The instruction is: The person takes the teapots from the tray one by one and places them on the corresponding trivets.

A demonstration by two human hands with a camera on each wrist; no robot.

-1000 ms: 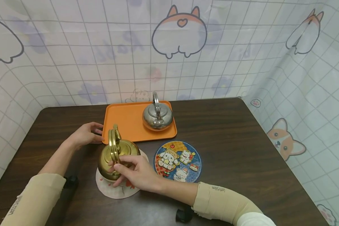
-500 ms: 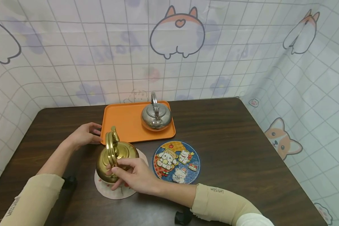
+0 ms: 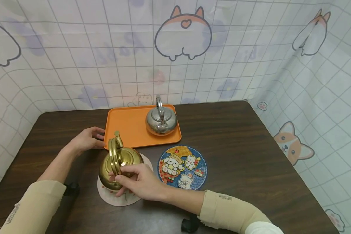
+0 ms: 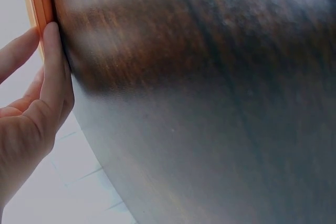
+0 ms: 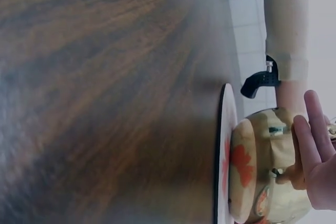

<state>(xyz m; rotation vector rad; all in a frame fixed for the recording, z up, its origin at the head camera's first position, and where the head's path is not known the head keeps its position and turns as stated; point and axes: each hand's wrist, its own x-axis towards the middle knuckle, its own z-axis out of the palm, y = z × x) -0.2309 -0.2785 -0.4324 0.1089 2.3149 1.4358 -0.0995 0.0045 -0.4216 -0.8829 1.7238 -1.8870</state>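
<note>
Right hand (image 3: 143,183) grasps gold kettle (image 3: 129,157) by handle (image 3: 114,159), mat (image 3: 120,199) below its fingers (image 3: 132,168); left hand (image 3: 86,140), fingers relaxed, touches orange tray (image 3: 128,125).

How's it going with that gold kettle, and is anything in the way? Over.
Left grip touching tray at left edge. Right grip holding gold kettle by handle. Gold kettle on mat. Possibly in the way: silver kettle, on tray's right side.

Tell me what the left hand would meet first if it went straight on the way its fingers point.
The orange tray, at its left edge. The fingers of the left hand appear to touch its rim, so there seems no gap to cross first.
</note>
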